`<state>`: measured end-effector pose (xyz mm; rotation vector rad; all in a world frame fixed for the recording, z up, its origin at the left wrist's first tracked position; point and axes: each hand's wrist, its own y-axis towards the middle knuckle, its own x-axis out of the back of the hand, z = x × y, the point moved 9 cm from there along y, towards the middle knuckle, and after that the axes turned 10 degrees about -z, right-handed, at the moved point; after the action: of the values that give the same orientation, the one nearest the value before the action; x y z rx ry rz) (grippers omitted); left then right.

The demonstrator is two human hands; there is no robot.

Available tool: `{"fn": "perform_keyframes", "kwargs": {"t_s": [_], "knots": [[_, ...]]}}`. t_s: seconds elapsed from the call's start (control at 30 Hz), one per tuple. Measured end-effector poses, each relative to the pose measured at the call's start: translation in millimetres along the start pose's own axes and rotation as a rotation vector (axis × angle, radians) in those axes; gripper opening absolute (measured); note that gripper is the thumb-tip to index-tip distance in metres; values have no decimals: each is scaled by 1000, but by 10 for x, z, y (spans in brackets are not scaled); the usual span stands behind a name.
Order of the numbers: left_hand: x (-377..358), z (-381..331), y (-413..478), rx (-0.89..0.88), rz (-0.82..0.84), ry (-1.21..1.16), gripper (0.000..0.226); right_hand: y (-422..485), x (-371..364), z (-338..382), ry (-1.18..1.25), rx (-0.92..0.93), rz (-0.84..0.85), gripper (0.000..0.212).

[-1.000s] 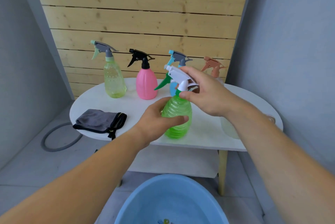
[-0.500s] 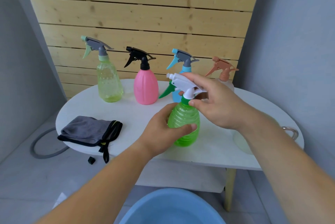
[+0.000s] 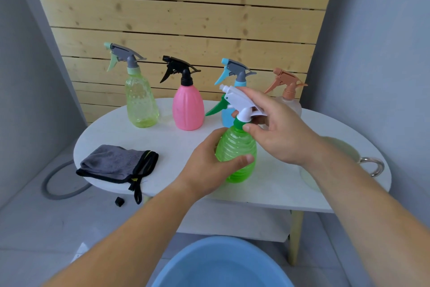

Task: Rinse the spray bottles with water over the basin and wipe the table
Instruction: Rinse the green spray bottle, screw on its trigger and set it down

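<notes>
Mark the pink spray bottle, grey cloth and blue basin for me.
pink spray bottle (image 3: 188, 110): head view, middle of the pink body.
grey cloth (image 3: 111, 162): head view, grey centre of the folded cloth.
blue basin (image 3: 221, 263): head view, bare inner wall below the far rim.

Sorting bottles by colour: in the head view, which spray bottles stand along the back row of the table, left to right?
yellow-green spray bottle → pink spray bottle → blue spray bottle → clear spray bottle with a peach trigger
</notes>
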<state>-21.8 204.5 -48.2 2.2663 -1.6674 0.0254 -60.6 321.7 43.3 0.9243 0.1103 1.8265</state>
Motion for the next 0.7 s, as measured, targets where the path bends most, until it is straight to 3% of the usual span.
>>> {"fn": "perform_keyframes", "kwargs": {"t_s": [0.37,0.7], "knots": [[-14,40,28,9,64,63,56,72,1,118,-117,34,127,66],[-71,56,60,50,158,43,68,23,10,36,-16,43,46,67]]}}
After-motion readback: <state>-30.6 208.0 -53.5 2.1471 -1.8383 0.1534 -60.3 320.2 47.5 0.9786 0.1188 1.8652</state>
